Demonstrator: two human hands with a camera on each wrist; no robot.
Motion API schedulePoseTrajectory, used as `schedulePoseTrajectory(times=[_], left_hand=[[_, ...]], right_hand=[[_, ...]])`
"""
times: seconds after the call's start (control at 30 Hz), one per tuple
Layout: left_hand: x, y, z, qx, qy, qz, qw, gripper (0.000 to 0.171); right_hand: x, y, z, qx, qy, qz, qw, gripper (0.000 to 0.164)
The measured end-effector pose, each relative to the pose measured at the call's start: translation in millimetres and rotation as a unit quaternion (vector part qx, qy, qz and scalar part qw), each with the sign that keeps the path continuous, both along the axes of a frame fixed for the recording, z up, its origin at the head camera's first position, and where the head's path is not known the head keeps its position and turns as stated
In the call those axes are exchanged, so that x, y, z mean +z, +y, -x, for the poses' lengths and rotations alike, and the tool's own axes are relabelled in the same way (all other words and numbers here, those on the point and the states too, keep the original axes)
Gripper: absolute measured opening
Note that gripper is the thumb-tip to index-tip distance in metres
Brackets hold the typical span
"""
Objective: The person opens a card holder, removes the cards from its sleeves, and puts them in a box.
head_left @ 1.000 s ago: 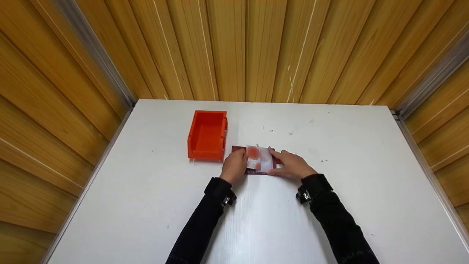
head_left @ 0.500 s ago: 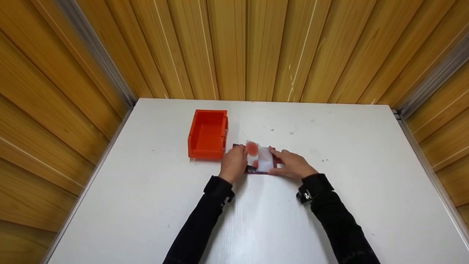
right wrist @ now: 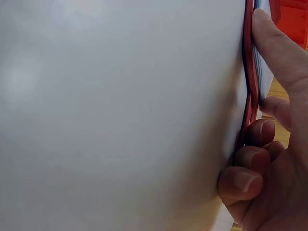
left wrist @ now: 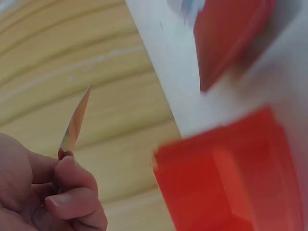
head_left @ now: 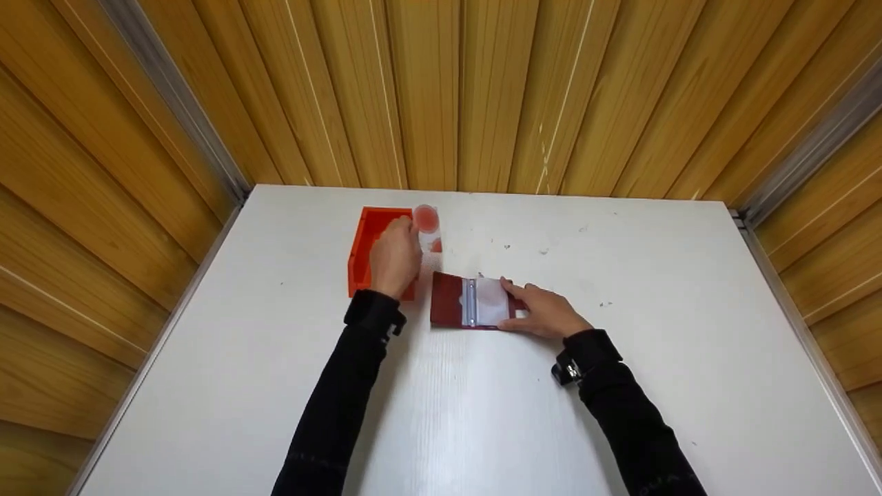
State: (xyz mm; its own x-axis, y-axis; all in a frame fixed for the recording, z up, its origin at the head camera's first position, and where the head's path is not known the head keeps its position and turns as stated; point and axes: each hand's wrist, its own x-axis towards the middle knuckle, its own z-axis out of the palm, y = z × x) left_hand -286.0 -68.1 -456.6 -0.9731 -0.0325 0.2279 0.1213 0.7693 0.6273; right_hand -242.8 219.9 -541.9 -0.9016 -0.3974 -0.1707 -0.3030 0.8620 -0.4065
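In the head view, the left hand [head_left: 395, 257] hangs over the right part of the bin [head_left: 357, 265], pinching a card [head_left: 427, 227] with a round red mark; the card sticks out to the right of its fingers, beside the bin's right wall. Toward the person and right of that hand lies the holder [head_left: 469, 302], open on the table [head_left: 475, 420], its ring strip bare between the red cover and a pale page. The right hand [head_left: 546, 310] grips the holder's right side, thumb at the near edge and a finger at the far edge. From the left wrist, the card shows almost edge-on, standing out from between thumb and curled fingers, with the bin beside the hand and apart from it in this view. From the right wrist, one finger lies along the holder's layered edge while other fingers curl by the cover's side. The step in hand looks like moving the card between holder and bin; which way, these pictures alone do not settle. If the bin is its place, the next move calls for shifting the card leftward over the opening, then loosening the pinch, with the right hand steadying the holder.
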Motion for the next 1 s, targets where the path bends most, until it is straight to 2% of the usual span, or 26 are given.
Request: schedulePoseTrajectory(times=[0.13, 0.23, 0.3, 0.43, 0.57, 0.7, 0.87, 1.0], left_hand=[[1.3, -27.8, 18.1, 0.054, 0.009, 0.004, 0.9985, 0.024], [-5.2, -41.9, 28.8, 0.084, -0.005, 0.042, 0.9956, 0.028], [-11.8, -46.7, 33.2, 0.091, -0.023, 0.078, 0.9926, 0.03], [-24.7, -47.7, 36.3, 0.087, -0.066, 0.135, 0.9847, 0.027], [-30.6, -42.2, 36.4, 0.068, -0.095, 0.181, 0.9766, 0.022], [-34.3, -36.3, 34.7, 0.055, -0.099, 0.217, 0.9696, 0.021], [-40.6, -31.6, 29.4, 0.054, -0.093, 0.239, 0.965, 0.022], [-43.1, -26.1, 31.6, 0.055, -0.117, 0.245, 0.9608, 0.022]], right_hand=[[0.8, -0.4, 0.7, -0.001, 0.001, -0.004, 1.0, 0.091], [0.7, 0.4, 1.3, -0.002, 0.004, -0.002, 1.0, 0.091], [0.0, 1.5, 1.6, -0.001, 0.002, 0.0, 1.0, 0.092], [-0.8, 3.4, 1.1, -0.003, -0.005, 0.001, 1.0, 0.092], [-0.4, 3.0, 0.8, -0.01, -0.008, 0.004, 1.0, 0.092], [-1.3, 1.8, 1.0, -0.012, -0.007, 0.004, 1.0, 0.093], [-1.0, 1.7, -0.1, -0.007, -0.001, 0.007, 1.0, 0.092], [1.0, 2.5, -1.1, -0.012, -0.001, 0.008, 1.0, 0.091]])
